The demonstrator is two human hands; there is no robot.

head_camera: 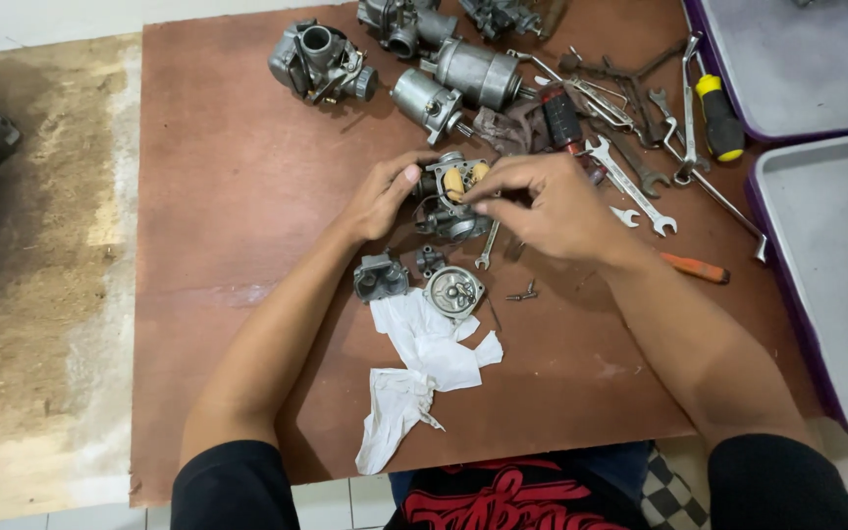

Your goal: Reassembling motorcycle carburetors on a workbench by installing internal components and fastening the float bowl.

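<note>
Reddish-brown board [247, 196] lies on a dusty concrete floor [41, 245], with grey plastic trays [826, 255] along its right edge. At mid-board the left hand [380, 201] steadies a grey metal carburettor body with tan floats [451, 196], fingers curled against its side, while the right hand [552, 206] pinches something small at its top. Small loose parts [524, 292] and a round metal bowl cover [453, 292] beside the crumpled white tissue [424, 363] could roll off or get lost among the scattered steel wrenches [630, 186] if nudged.

Single head view – looks steeply down, close over brown board [247, 196] – forearms enter from bottom edge
</note>
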